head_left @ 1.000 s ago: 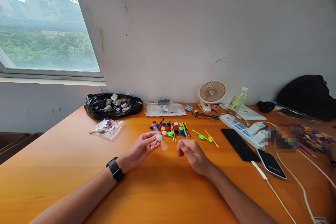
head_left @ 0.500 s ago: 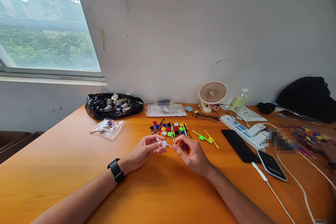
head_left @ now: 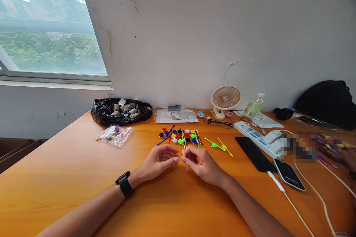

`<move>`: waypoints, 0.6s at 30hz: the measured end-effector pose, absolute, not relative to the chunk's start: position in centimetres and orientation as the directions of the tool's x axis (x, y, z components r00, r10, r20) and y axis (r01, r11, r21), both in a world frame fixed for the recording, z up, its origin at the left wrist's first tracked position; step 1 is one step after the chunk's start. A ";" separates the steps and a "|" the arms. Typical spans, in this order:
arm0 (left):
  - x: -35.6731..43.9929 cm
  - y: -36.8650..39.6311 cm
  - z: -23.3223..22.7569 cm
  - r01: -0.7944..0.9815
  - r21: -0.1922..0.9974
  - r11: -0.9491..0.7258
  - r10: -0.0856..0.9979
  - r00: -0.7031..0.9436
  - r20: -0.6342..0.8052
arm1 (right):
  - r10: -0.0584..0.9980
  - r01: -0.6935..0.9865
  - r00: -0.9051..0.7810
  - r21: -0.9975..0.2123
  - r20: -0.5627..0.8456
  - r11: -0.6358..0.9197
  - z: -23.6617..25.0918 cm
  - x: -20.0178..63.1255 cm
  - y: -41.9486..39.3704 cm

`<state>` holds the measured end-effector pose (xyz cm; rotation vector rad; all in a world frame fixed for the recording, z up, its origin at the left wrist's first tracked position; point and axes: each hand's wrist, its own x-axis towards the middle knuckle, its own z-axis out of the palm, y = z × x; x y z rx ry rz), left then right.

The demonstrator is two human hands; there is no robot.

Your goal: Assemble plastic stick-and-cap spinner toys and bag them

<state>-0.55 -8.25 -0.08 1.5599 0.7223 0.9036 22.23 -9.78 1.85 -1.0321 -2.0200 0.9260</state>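
The right hand is pinching a white piece, likely light, stiff, best held by its edge. Beside it, the left hand is curving loosely, seemingly empty.

Glossy, smooth wooden tabletop.

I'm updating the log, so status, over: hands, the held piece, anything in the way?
Right hand pinching small translucent white plastic piece; left hand curled alongside, contact unclear. Multicoloured round plastic discs just beyond, none between the hands.
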 end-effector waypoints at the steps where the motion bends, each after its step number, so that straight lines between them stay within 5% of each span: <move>1: -0.8 -8.0 0.0 0.056 0.960 -0.273 0.859 0.464 0.217 | 0.865 0.388 -0.433 -0.815 0.252 0.432 2.1 22.5 -9.6; 5: -2.4 -6.4 -0.2 0.445 0.692 -0.568 0.823 0.325 0.466 | 0.920 0.623 -0.270 -0.678 0.283 0.391 3.1 24.8 -8.5; 9: -3.4 -5.2 -0.8 0.580 0.483 -0.657 0.748 0.420 0.514 | 0.966 0.950 -0.057 -0.283 0.253 0.130 3.9 27.7 -7.5; 13: -3.3 -5.2 -0.8 0.631 0.425 -0.648 0.756 0.468 0.458 | 0.990 0.999 0.028 -0.049 0.137 -0.021 3.8 29.6 -7.1; 18: -3.1 -5.4 -0.8 0.636 0.470 -0.612 0.788 0.446 0.424 | 0.996 0.997 0.062 0.033 0.065 -0.064 3.2 30.6 -6.9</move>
